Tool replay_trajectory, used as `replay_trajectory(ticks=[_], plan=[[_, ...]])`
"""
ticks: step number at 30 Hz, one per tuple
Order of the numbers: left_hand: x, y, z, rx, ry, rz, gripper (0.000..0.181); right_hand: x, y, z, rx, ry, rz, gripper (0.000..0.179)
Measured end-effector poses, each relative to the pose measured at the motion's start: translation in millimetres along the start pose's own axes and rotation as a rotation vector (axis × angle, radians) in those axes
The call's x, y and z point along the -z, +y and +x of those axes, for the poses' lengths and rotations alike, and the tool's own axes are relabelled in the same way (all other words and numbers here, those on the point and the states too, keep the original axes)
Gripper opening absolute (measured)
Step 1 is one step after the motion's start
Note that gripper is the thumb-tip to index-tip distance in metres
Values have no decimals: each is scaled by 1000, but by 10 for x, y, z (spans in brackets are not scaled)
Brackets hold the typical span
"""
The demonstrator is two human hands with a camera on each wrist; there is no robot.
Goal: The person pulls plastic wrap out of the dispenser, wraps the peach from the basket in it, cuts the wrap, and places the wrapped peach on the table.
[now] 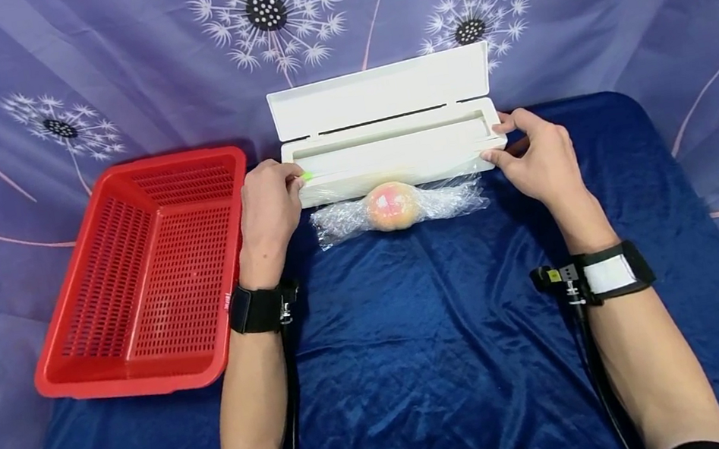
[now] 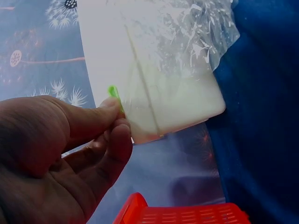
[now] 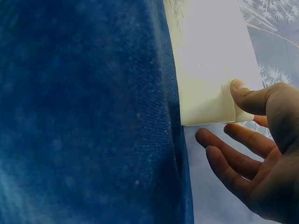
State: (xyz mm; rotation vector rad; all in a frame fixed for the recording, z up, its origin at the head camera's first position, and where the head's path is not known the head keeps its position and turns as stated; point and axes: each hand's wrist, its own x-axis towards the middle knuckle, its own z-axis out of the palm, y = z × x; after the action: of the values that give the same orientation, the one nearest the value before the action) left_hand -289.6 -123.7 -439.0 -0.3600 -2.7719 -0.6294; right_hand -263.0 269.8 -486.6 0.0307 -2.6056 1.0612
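A long white cling film dispenser (image 1: 392, 161) lies across the far part of the table with its lid (image 1: 379, 95) raised. At its left end my left hand (image 1: 269, 210) pinches a small green tab (image 2: 113, 91) between thumb and fingertips. My right hand (image 1: 542, 157) grips the right end, the thumb on the front and a finger behind; the other fingers show loosely bent in the right wrist view. Clear film (image 1: 453, 200) comes out over the dispenser's front edge. Within this film, just in front of the dispenser, is a pink and yellow peach (image 1: 391, 206).
A red plastic basket (image 1: 147, 382) stands to the left, close beside my left forearm. Dark blue cloth (image 1: 435, 367) covers the table. Behind the dispenser hangs a purple curtain (image 1: 156, 53) with a dandelion print.
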Motion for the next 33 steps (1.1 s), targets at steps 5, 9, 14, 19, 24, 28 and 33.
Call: replay_trajectory(ticks=[5,9,14,19,24,28,33], plan=[[11,-38,-9,12,4,-11,12,-8,1,-15,-4,-11,-4,37],[20,-64,-17,25,14,-9,12,-18,-8,-21,-4,-21,8,37],[44,-79,-16,44,26,-7,12,-22,-15,-14,-9,-22,15,37],[67,-75,-18,62,31,-12,12,-19,-12,-10,-12,-20,11,37],[74,-70,-20,69,43,-12,12,-12,-3,-4,-10,-13,7,37],[79,-86,-31,96,52,-16,13,-2,5,3,-2,-13,11,37],[96,-120,-42,127,54,-30,12,2,-9,5,-5,-18,22,37]])
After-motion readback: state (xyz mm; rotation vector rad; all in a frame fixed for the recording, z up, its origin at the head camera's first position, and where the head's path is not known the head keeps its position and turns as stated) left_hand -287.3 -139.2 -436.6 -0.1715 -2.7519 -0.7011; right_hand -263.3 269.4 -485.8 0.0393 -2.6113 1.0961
